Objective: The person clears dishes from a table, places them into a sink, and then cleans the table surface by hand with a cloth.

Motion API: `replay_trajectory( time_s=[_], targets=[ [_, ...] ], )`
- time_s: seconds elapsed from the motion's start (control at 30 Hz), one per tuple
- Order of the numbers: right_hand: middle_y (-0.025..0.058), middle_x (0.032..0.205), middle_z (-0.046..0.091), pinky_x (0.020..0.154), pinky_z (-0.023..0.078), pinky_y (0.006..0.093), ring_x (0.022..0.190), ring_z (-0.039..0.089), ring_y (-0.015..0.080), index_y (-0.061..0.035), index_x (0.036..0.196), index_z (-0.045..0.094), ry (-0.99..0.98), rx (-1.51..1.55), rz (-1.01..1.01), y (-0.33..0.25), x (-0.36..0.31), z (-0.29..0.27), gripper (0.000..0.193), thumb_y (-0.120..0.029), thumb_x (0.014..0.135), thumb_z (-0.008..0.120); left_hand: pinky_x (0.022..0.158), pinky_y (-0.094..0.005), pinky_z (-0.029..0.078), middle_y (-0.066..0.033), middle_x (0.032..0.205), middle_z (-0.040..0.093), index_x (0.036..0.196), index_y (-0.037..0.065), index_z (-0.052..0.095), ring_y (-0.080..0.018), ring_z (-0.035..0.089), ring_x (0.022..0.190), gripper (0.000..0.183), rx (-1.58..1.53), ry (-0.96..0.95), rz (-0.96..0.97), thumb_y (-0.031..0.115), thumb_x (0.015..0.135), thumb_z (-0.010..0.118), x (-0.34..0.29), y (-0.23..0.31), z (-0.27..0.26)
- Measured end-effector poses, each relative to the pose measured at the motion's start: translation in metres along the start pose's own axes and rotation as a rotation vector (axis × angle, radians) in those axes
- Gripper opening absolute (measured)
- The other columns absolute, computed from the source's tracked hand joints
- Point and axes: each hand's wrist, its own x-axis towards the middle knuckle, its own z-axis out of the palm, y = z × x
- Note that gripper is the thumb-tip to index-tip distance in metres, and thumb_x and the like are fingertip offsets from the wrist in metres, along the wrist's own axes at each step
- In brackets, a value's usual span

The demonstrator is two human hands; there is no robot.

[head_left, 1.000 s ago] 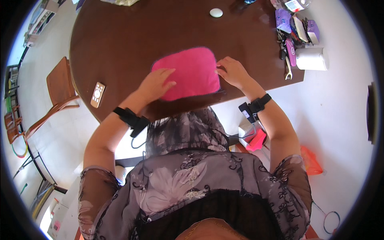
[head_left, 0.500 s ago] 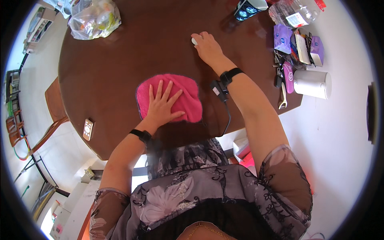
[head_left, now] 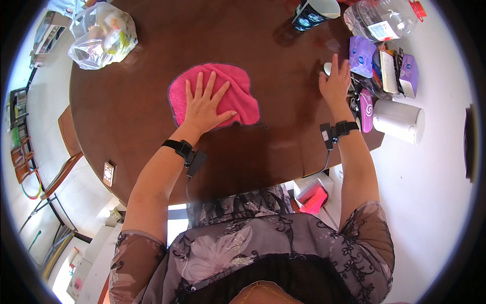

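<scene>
My left hand (head_left: pixel 205 106) lies flat with fingers spread on a pink cloth (head_left: pixel 242 93) with a dark edge, on the brown table (head_left: pixel 243 162). At the right side of the table, my right hand (head_left: pixel 335 88) has its fingers stretched out and the thumb apart. A small white rounded thing (head_left: pixel 327 68) sits by the gap between its thumb and forefinger, partly hidden; its kind is not clear. Close to that hand are a purple tissue pack (head_left: pixel 362 55) and a purple oblong object (head_left: pixel 366 110).
A dark patterned cup (head_left: pixel 310 19) and a clear plastic bottle with a red cap (head_left: pixel 387 23) stand at the far right. A white cylinder (head_left: pixel 400 120) is at the right edge. Far left sits a filled plastic bag (head_left: pixel 106 38); a remote control (head_left: pixel 108 174) lies near the left edge.
My right hand has moved right across the table, the white thing with it, and its fingers have straightened. My left hand and the pink cloth appear slightly farther forward.
</scene>
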Motion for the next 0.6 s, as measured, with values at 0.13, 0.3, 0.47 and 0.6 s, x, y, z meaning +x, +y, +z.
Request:
replay_trajectory(
  time_s=[0.13, 0.3, 0.47, 0.6],
  targets=[
    [0.0251, 0.141, 0.041, 0.111, 0.029, 0.0511, 0.134, 0.034, 0.0442, 0.0024, 0.135, 0.044, -0.057, 0.553, -0.245, -0.100, 0.009, -0.048, 0.060, -0.021, 0.082, 0.061, 0.113, -0.0628, 0.007, -0.0178, 0.156, 0.021, 0.146, 0.020, 0.039, -0.0431, 0.016, 0.143, 0.079, -0.029, -0.008, 0.016, 0.060, 0.082, 0.059, 0.001, 0.000, -0.006],
    [0.0248, 0.149, 0.031, 0.113, 0.025, 0.0501, 0.137, 0.030, 0.0422, -0.0023, 0.140, 0.041, -0.269, 0.928, -0.339, -0.232, -0.053, -0.068, 0.064, -0.030, 0.087, 0.062, 0.113, -0.0626, 0.009, -0.0197, 0.155, 0.024, 0.146, 0.014, 0.038, -0.0440, 0.018, 0.142, 0.076, -0.090, 0.083, -0.056, 0.049, 0.084, 0.061, -0.010, -0.014, 0.007],
    [0.0203, 0.151, 0.030, 0.112, 0.026, 0.0517, 0.139, 0.029, 0.0395, -0.0068, 0.141, 0.042, -0.215, 0.681, -0.416, -0.212, -0.015, -0.036, 0.067, -0.039, 0.086, 0.062, 0.112, -0.0626, 0.010, -0.0202, 0.154, 0.026, 0.147, 0.013, 0.037, -0.0437, 0.019, 0.142, 0.079, 0.007, 0.045, -0.088, 0.053, 0.083, 0.060, 0.009, -0.012, -0.014],
    [0.0191, 0.151, 0.032, 0.112, 0.026, 0.0518, 0.138, 0.030, 0.0393, -0.0072, 0.141, 0.043, -0.171, 0.649, -0.399, -0.209, 0.027, -0.017, 0.066, -0.040, 0.086, 0.062, 0.111, -0.0632, 0.012, -0.0198, 0.154, 0.026, 0.147, 0.014, 0.037, -0.0438, 0.021, 0.141, 0.082, 0.030, 0.091, -0.046, 0.061, 0.082, 0.056, 0.059, -0.023, -0.017]
  ],
)
